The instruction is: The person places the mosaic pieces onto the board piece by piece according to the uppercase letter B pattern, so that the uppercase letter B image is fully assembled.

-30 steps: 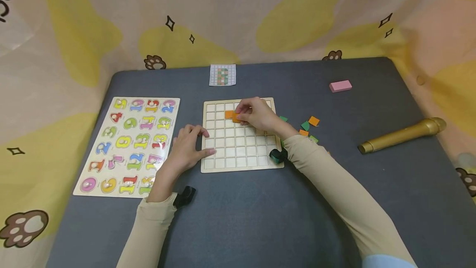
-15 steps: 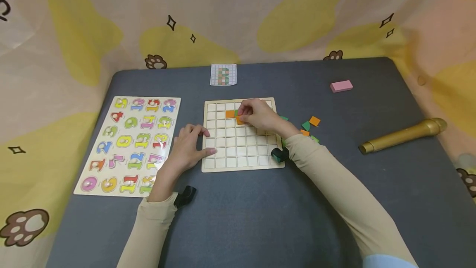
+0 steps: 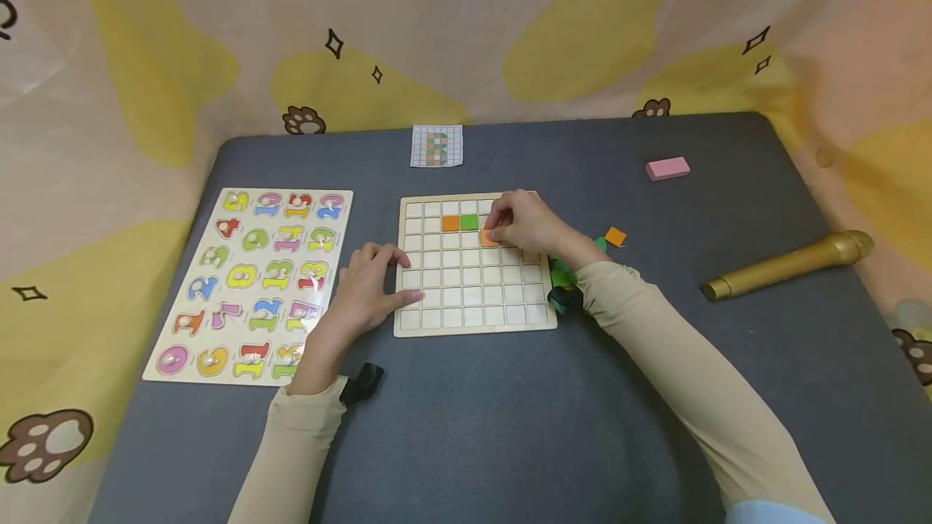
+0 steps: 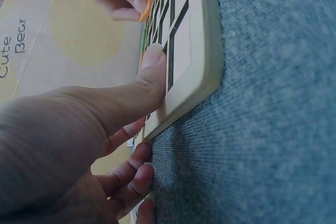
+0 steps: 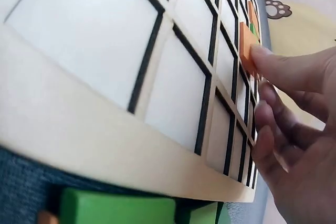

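Note:
A pale wooden grid board (image 3: 473, 330) lies in the middle of the table in the head view. An orange square tile (image 3: 451, 222) and a green square tile (image 3: 469, 221) sit side by side in its second row. Just right of and below the green one, my right hand (image 3: 531, 225) pinches another orange square tile (image 5: 248, 48) between thumb and fingertips, tilted above the cells. My left hand (image 3: 367, 285) steadies the board's left side. Its thumb rests on top in the left wrist view, while the other fingers lie along the edge and touch the table.
Loose green tiles (image 3: 561, 273) and an orange one (image 3: 615, 237) lie right of the board, partly hidden by the right wrist. A number puzzle (image 3: 247, 297) lies left, a pattern card (image 3: 436, 146) behind. A pink block (image 3: 667, 169) and a gold microphone-shaped object (image 3: 786, 265) stand right.
The right hand has shifted right along the board with the orange tile, uncovering the green tile in the second row. The left hand has stayed in place.

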Demonstrator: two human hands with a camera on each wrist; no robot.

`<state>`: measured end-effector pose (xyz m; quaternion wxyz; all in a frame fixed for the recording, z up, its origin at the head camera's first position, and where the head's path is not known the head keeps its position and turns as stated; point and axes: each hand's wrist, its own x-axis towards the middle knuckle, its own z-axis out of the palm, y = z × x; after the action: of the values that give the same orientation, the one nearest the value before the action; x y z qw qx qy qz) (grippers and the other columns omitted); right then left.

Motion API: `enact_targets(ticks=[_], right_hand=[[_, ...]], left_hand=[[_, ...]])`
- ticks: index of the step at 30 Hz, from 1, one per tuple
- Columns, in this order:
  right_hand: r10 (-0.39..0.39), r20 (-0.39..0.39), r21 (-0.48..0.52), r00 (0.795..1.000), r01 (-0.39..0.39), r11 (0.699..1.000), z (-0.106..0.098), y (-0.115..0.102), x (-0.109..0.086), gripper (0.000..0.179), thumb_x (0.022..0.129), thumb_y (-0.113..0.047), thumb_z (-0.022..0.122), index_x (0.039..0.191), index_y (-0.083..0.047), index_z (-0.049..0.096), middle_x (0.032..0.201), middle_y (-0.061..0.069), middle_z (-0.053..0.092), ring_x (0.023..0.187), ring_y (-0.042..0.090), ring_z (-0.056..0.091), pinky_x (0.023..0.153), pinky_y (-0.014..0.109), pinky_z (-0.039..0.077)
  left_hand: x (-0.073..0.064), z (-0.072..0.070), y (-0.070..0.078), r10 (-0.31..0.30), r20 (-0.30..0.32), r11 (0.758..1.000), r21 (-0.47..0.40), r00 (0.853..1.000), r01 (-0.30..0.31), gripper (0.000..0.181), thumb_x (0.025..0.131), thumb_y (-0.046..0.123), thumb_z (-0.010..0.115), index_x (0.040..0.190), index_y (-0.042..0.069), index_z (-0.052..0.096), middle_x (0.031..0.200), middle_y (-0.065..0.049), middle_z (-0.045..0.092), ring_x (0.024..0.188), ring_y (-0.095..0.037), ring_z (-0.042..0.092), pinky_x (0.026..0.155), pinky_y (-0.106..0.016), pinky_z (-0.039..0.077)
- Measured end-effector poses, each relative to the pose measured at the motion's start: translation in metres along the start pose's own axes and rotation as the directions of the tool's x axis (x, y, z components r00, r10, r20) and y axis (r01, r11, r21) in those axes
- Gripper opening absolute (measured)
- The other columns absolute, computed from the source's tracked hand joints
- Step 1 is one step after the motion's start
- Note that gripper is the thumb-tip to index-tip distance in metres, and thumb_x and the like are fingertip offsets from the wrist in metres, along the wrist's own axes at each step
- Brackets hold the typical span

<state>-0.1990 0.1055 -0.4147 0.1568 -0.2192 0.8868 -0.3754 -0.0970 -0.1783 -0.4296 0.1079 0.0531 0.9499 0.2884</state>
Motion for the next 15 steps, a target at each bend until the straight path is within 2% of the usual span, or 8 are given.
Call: enact_targets(ticks=[5,9,15], right_hand=[[0.012,-0.013,-0.048,1.000,-0.012,0.999,-0.008,0.003,-0.005,0.011,0.093,-0.010,0.081,0.102,-0.005,0.076,0.104,0.013,0.064,0.090,0.026,0.055,0.082,0.037,0.046],[0.058,0.028,-0.049,0.998,-0.056,0.997,-0.024,0.013,-0.015,0.020,0.094,-0.008,0.080,0.112,-0.003,0.073,0.108,0.015,0.065,0.094,0.028,0.055,0.085,0.039,0.046],[0.093,0.101,-0.077,0.991,-0.085,0.993,-0.048,0.035,-0.036,0.031,0.091,-0.007,0.083,0.118,-0.001,0.069,0.109,0.017,0.063,0.100,0.030,0.055,0.092,0.042,0.046]], left_hand=[[0.000,0.001,-0.001,-0.005,0.000,1.000,-0.004,1.000,0.005,0.049,0.088,0.031,0.088,0.123,0.010,0.060,0.140,-0.023,0.052,0.129,-0.042,0.044,0.103,-0.060,0.033],[0.000,0.001,0.000,-0.007,0.008,1.000,-0.008,1.000,0.007,0.049,0.089,0.032,0.088,0.122,0.010,0.059,0.141,-0.023,0.051,0.130,-0.043,0.043,0.104,-0.061,0.033],[0.000,0.000,0.001,-0.009,0.011,1.000,-0.006,1.000,0.009,0.048,0.090,0.031,0.087,0.123,0.010,0.060,0.141,-0.024,0.050,0.131,-0.043,0.043,0.105,-0.062,0.033]])
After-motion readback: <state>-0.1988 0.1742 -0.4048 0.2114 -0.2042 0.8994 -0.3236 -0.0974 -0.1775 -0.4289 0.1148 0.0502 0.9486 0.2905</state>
